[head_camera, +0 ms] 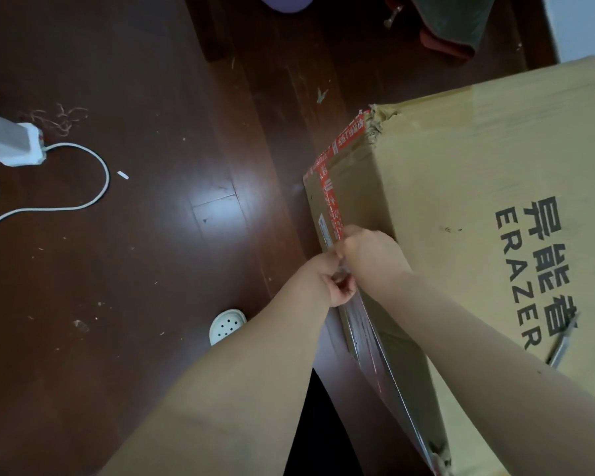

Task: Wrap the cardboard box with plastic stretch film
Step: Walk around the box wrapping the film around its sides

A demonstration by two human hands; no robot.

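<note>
A: Surface?
B: Dark brown glossy wooden plank floor (pixel 158 97).
A: Items on it?
B: One large tan cardboard box with black lettering (pixel 461 187), right. One white plastic power strip (pixel 18 146), far left, with its looping white cable (pixel 59 208). One pinkish thread tangle (pixel 61 120), just beside the strip. One white perforated slipper (pixel 226 325), centre. One small white scrap (pixel 122 175).

Far left of the fingers (pixel 341 293) we see a white power strip (pixel 12 146) on the dark wooden floor (pixel 172 97), its white cable (pixel 83 201) looping across the boards. Just below and left of them sits a perforated white slipper (pixel 225 326). Far above lie a purple object (pixel 285 1) and a dark cloth (pixel 461 25).
</note>
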